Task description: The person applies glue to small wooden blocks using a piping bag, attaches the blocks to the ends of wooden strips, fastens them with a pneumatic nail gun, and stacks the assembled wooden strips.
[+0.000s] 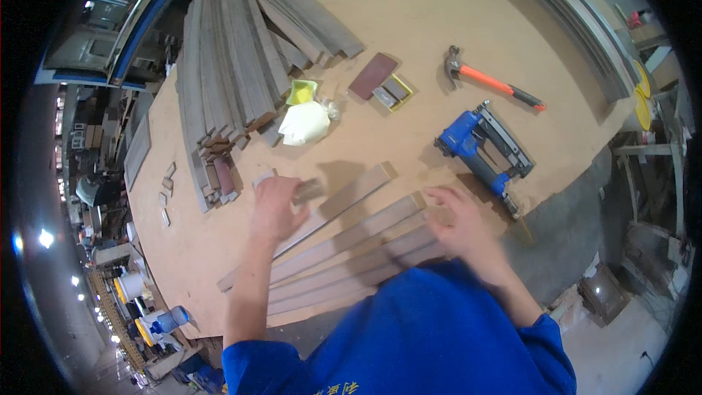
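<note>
Several grey-brown wood strips lie side by side at the table's near edge, among them a middle strip (351, 238) and a farther strip (344, 201). My left hand (274, 208) is above their left part, its thumb and fingers closed around a short wood block (310, 191) blurred by motion. At the strips' right ends is my right hand (464, 223), with thumb and fingers apart and curved. Whether it touches a strip there is hard to make out.
A blue nail gun (482, 146) and an orange-handled claw hammer (493, 82) lie to the right. Beyond are a sanding block (373, 75), a staple box (393, 93), a whitish bag (306, 124) and stacked wood strips (227, 58). Small offcuts (167, 183) lie left.
</note>
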`<state>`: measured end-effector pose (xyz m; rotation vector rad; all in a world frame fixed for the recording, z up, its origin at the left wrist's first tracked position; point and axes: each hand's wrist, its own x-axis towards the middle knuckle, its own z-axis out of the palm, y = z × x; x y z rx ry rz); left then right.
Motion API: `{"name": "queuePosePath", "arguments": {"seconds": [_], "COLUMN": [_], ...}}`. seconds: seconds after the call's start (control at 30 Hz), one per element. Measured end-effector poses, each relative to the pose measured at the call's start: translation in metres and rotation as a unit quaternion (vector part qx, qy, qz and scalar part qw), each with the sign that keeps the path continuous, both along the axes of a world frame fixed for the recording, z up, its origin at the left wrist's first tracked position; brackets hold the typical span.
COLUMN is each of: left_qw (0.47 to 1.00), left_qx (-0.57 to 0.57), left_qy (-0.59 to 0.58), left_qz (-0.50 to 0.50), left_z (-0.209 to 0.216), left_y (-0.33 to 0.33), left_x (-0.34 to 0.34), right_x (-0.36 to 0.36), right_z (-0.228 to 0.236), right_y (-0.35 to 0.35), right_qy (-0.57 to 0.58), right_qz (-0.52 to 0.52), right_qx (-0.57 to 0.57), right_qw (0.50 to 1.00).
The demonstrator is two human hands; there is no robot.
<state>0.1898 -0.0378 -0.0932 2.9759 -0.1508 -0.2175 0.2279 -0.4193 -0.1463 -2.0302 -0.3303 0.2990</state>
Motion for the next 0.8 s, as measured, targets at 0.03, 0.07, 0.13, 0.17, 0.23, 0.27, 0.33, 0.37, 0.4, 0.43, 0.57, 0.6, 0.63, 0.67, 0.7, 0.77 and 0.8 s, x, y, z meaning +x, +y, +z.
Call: {"name": "queuePosePath", "arguments": {"seconds": [0.03, 0.07, 0.13, 0.17, 0.23, 0.27, 0.33, 0.37, 0.4, 0.43, 0.57, 0.6, 0.63, 0.67, 0.7, 0.77, 0.8], "left_qw": [0.997, 0.994, 0.988, 0.984, 0.981, 0.98, 0.978, 0.972, 0.96, 0.96, 0.758, 0.772, 0.771, 0.775, 0.779, 0.778, 0.778], "left_qx": [-0.061, -0.087, -0.119, -0.14, -0.161, -0.163, -0.167, -0.221, -0.272, -0.272, -0.566, -0.551, -0.551, -0.541, -0.531, -0.533, -0.535], "left_qy": [-0.009, -0.006, -0.004, -0.013, -0.026, -0.016, -0.009, -0.031, -0.052, -0.053, 0.174, 0.179, 0.179, 0.174, 0.169, 0.163, 0.158], "left_qz": [-0.039, -0.071, -0.102, -0.106, -0.108, -0.116, -0.123, -0.077, -0.031, -0.029, 0.274, 0.263, 0.263, 0.276, 0.288, 0.289, 0.29], "left_z": [0.011, 0.018, 0.022, 0.025, 0.026, 0.025, 0.025, 0.026, 0.028, 0.024, 0.007, 0.007, 0.007, 0.008, 0.007, 0.012, 0.015], "left_y": [-0.027, -0.052, -0.093, -0.108, -0.119, -0.121, -0.129, -0.135, -0.137, -0.137, -0.135, -0.136, -0.136, -0.137, -0.138, -0.143, -0.144], "left_x": [-0.001, -0.005, -0.011, -0.013, -0.018, -0.02, -0.024, -0.026, -0.028, -0.033, -0.05, -0.051, -0.051, -0.051, -0.051, -0.05, -0.05], "right_x": [-0.003, -0.003, -0.002, -0.002, -0.005, -0.007, -0.013, -0.015, -0.016, -0.016, -0.021, -0.022, -0.023, -0.024, -0.026, -0.029, -0.03], "right_z": [0.011, 0.022, 0.036, 0.04, 0.036, 0.032, 0.025, 0.023, 0.024, 0.026, 0.025, 0.026, 0.029, 0.031, 0.034, 0.039, 0.041], "right_y": [0.008, 0.017, 0.028, 0.029, 0.023, 0.019, 0.014, 0.011, 0.009, 0.007, 0.001, 0.001, 0.001, 0.001, 0.002, 0.003, 0.004], "right_qy": [-0.054, -0.111, -0.13, -0.149, -0.141, -0.131, -0.113, -0.094, -0.095, -0.127, -0.187, -0.187, -0.209, -0.23, -0.231, -0.233, -0.233], "right_qz": [0.031, 0.067, 0.122, 0.174, 0.195, 0.214, 0.197, 0.177, 0.179, 0.161, 0.143, 0.143, 0.149, 0.155, 0.155, 0.146, 0.146], "right_qx": [0.004, 0.013, -0.014, -0.038, -0.047, -0.053, -0.02, 0.016, 0.015, 0.008, -0.014, -0.014, -0.02, -0.026, -0.027, -0.044, -0.045], "right_qw": [0.998, 0.992, 0.984, 0.973, 0.97, 0.967, 0.974, 0.98, 0.979, 0.979, 0.972, 0.972, 0.966, 0.96, 0.96, 0.96, 0.96]}}
